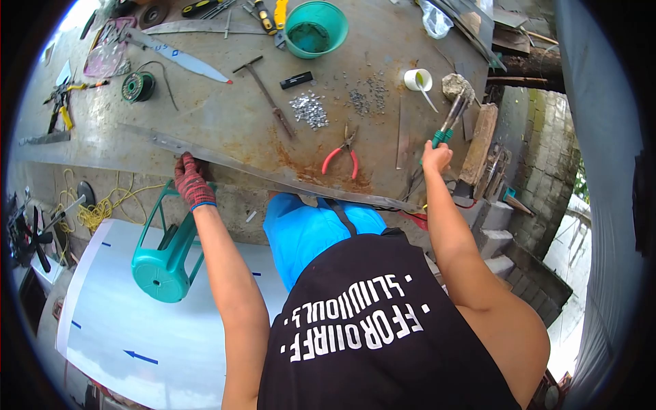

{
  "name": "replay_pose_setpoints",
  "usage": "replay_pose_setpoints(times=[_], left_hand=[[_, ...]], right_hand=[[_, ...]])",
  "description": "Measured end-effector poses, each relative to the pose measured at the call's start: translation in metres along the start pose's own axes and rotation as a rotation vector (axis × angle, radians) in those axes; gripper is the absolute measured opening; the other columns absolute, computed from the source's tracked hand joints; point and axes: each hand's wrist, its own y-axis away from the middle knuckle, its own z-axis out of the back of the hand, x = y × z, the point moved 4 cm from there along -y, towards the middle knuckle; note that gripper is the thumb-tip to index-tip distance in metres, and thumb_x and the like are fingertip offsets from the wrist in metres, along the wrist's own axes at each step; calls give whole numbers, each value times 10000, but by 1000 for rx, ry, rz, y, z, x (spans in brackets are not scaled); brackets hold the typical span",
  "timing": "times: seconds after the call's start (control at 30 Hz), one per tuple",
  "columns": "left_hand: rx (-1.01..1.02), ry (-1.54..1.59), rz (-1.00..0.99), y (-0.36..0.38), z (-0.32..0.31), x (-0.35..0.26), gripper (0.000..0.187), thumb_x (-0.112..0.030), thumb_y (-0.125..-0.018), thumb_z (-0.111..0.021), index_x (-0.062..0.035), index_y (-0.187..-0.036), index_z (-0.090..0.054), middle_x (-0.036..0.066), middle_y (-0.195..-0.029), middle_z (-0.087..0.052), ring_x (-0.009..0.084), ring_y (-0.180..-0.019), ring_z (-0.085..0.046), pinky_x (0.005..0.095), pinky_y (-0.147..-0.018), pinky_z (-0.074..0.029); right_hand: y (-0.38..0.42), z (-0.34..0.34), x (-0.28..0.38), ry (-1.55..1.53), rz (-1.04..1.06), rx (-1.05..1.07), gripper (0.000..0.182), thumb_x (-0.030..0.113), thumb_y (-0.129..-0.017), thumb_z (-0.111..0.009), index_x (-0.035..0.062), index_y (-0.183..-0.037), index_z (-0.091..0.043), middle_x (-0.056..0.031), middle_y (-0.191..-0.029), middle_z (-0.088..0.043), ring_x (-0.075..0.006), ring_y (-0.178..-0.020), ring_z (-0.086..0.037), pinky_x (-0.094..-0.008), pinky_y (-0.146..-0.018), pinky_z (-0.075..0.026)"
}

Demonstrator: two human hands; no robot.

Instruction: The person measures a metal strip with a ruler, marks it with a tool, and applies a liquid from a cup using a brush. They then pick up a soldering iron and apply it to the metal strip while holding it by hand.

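Observation:
My left hand (193,181), in a red and black knit glove, is closed at the table's front edge. Its fingertips pinch a long thin metal strip (253,172) lying along that edge. My bare right hand (436,157) is wrapped round the green handle of a soldering iron (447,121). The iron's metal barrel points away from me, its far end by a rough whitish lump (458,87). Between my hands lie red-handled pliers (350,152), a pile of small silvery metal pieces (309,110) and a rusty T-shaped metal tool (266,92).
A green basin (316,29) stands at the back, and a white cup (417,80) lies tipped nearer my right hand. A wire spool (139,87) and a long blade (184,60) lie at left. Below the table edge stands a green stool (164,270). Wood blocks (478,143) border the right side.

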Motion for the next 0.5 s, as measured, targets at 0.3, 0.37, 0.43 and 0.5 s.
replay_pose_setpoints(times=[0.3,0.37,0.43,0.5], left_hand=[[25,112,-52,9,-4,-7,297,-218,-955,-720,-20,-1160,-636,71,-1008,-677,173,-858,-652,345,-772,-589],[-6,57,-32,13,-5,-11,307,-240,-958,-719,-41,-1178,-642,64,-1025,-685,164,-891,-654,337,-775,-572],[-21,6,2,15,-6,-15,318,-262,-961,-717,-61,-1197,-648,57,-1042,-692,155,-925,-656,329,-778,-554],[-15,82,47,14,-7,-13,299,-239,-944,-740,-65,-1172,-654,48,-1012,-699,137,-932,-649,337,-774,-547]], right_hand=[[9,14,-42,-256,270,-169,421,310,-972,-625,-57,-1172,-574,-285,-1081,-577,-447,-1025,-544,-514,-922,-429],[17,30,-37,-366,255,-109,418,313,-990,-608,-57,-1177,-560,-269,-1099,-579,-433,-1039,-544,-509,-913,-429],[27,50,-19,-400,311,-58,400,313,-1003,-605,-44,-1175,-553,-218,-1040,-599,-371,-982,-574,-478,-876,-451],[61,81,17,-717,149,342,378,311,-1012,-607,-25,-1179,-557,-163,-961,-602,-313,-898,-582,-454,-827,-468]])
